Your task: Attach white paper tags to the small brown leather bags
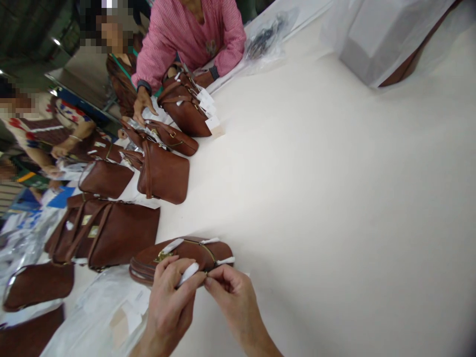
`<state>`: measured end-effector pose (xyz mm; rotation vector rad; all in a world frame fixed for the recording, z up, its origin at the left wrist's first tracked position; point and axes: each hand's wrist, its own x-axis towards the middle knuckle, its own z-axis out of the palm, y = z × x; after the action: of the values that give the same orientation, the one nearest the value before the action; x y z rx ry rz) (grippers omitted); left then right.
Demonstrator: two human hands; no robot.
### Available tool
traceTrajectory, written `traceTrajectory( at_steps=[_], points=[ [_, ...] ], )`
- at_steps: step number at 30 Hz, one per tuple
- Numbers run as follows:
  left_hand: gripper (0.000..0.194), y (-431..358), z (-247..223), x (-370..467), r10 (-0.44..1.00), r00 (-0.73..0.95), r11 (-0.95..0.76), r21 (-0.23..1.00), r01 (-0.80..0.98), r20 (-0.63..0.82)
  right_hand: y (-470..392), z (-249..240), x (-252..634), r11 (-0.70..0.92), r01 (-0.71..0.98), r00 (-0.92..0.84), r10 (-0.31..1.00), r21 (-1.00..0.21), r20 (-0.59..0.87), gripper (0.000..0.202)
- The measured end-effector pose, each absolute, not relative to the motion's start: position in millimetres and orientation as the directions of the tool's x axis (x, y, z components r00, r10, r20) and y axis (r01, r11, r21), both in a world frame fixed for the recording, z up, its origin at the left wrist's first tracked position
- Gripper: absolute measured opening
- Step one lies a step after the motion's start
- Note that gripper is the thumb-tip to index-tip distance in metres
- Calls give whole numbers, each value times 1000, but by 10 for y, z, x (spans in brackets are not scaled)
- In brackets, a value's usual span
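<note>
A small brown leather bag (197, 250) lies on the white table in front of me, with gold zippers on its upper side. Its zipper pulls are wrapped in white paper, and a gold metal fitting shows near its left part. My left hand (173, 295) is closed over the near side of the bag, a white-wrapped zipper pull (189, 274) between its fingers. Fingertips of my right hand (232, 290) are pinched against the left fingertips at the bag's near edge. Whatever the right fingers pinch is too small and hidden to make out.
Several brown handbags (163, 171) stand along the left of the table (316, 198). Clear plastic wrapping (92, 307) lies by my left arm. Opposite, a person in a pink checked top (163, 34) touches bags. A white-wrapped bag (386, 39) stands far right.
</note>
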<state>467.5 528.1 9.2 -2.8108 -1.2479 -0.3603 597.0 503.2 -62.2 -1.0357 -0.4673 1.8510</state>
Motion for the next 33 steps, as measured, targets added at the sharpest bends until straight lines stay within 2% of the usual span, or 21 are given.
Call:
traceTrajectory(
  at_steps=[9,13,19,25,30,33],
  points=[
    [25,5278,68,4642,724,642,-672,48,739,252,5041,-600,5967,-494,-593,-209,857,-635,-471,20],
    [25,5286,62,4649,723,640,-671,45,740,262,5053,-605,5923,-507,-663,-216,834,-551,-507,19],
    [25,5284,79,4650,717,647,-681,62,730,262,5068,-631,5879,-501,-749,-236,814,-434,-532,34],
    [29,5268,81,4618,725,647,-678,77,731,236,5126,-677,5934,-552,-771,-369,793,-317,-485,51],
    [30,5254,38,4619,730,634,-673,110,732,255,5184,-622,6058,-614,-724,-441,763,-315,-473,57],
    [31,5247,27,4629,744,623,-660,120,741,242,5232,-562,6104,-634,-666,-435,758,-392,-486,55]
  ],
)
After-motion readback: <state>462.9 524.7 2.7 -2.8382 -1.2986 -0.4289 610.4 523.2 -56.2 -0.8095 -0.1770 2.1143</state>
